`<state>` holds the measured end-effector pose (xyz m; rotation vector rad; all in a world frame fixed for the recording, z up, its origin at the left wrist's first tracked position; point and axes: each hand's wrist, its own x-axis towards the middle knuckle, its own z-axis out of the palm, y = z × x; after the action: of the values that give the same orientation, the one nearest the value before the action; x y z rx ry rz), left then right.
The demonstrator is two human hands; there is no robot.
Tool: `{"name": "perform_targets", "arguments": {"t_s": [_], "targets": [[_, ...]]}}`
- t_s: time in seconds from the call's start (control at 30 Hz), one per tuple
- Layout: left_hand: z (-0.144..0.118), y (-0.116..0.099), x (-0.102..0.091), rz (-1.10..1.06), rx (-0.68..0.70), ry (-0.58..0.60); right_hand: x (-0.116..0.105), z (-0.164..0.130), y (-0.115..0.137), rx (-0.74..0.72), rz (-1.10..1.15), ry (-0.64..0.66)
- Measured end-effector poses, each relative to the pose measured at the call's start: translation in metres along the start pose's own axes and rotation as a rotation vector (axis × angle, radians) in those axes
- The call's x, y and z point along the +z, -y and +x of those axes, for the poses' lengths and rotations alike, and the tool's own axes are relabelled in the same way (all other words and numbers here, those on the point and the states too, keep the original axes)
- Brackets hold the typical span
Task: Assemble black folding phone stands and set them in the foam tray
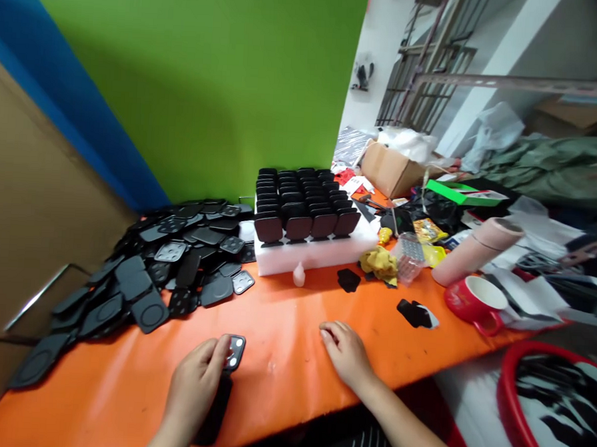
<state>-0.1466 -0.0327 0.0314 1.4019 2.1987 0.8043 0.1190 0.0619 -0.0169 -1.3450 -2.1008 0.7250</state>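
My left hand (196, 379) is closed around a black hinged panel (236, 352) near the table's front edge. Its square upper end has a pale rim and light round dots, while a longer dark part hangs below my fingers. To the right, my right hand (345, 355) rests low over the orange table (282, 336) with fingers curled in; whatever they hold, if anything, is hidden. A small white dropper bottle (299, 275) stands beyond both hands. Behind it, a white foam block (311, 255) carries rows of upright black panels (299, 207).
A heap of similar black panels (181, 257) covers the table's left side. Black patches (348, 280), a yellow cloth (379, 264), a pink tumbler (477, 251) and a red mug (476, 301) lie to the right. A red-rimmed tub (510, 395) stands beside the table.
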Motion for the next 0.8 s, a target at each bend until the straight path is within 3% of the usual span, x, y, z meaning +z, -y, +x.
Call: {"name": "perform_targets", "arguments": {"t_s": [0.17,0.3,0.43,0.57,0.8], "targets": [[-0.001,0.029,-0.017,0.086,-0.102,0.007,0.001,-0.001,0.0,-0.018,-0.028,0.028],[-0.027,0.04,-0.009,0.242,-0.093,0.092,0.002,0.0,0.0,-0.029,-0.048,0.027],[-0.044,0.039,0.004,0.39,-0.106,0.16,0.003,0.0,0.0,-0.038,-0.097,0.029],[-0.04,0.034,0.008,0.352,-0.171,0.225,0.004,0.0,0.0,-0.054,-0.134,0.034],[-0.034,0.025,0.009,0.318,-0.09,0.223,0.004,-0.001,0.0,-0.068,-0.141,0.026]]}}
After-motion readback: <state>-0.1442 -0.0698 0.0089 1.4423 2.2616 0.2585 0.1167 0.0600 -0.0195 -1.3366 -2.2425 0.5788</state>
